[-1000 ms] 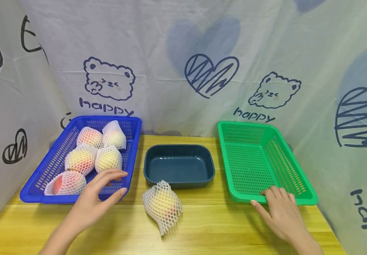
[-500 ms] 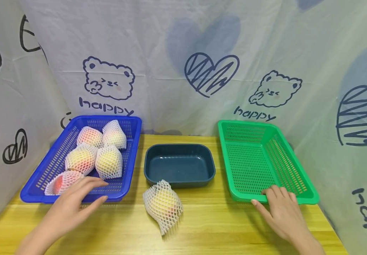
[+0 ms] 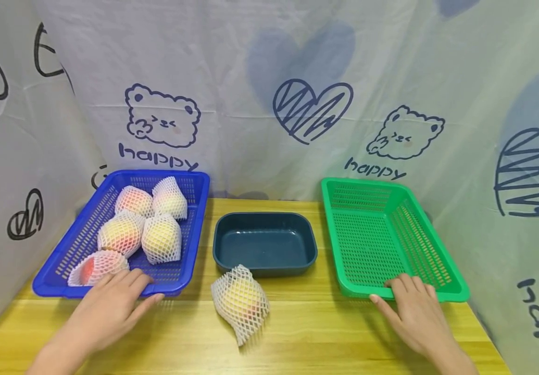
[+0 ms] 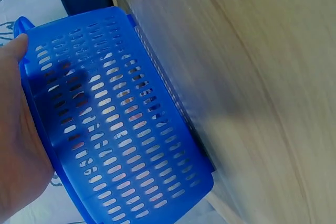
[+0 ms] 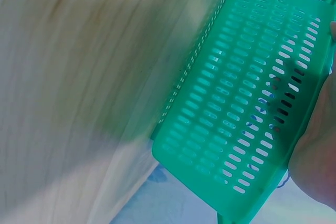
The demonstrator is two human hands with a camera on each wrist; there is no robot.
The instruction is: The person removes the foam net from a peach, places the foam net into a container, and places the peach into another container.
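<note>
My left hand (image 3: 111,307) holds the near rim of a blue plastic basket (image 3: 193,229), fingers over the edge and thumb on the outer side. Several yellow-and-red fruits in white foam nets (image 3: 120,234) lie in that basket. On the right, my right hand (image 3: 414,315) grips the near rim of a green plastic basket (image 3: 367,245), with its fingertips hidden inside. In the wrist views, the slotted near walls of the blue basket (image 4: 113,114) and the green basket (image 5: 236,93) show beside each hand. One netted fruit (image 3: 241,302) rests on the table between the hands.
A dark blue rectangular tub (image 3: 264,245) stands between the baskets, just behind the single fruit. All of this sits on a wooden table (image 3: 306,338). A white cloth (image 3: 236,130) with bear and heart drawings hangs behind and along both sides.
My left hand has moved left and down from above the blue basket's front right part and now holds its near rim. The right hand stays on the green basket; the fruits have not moved.
</note>
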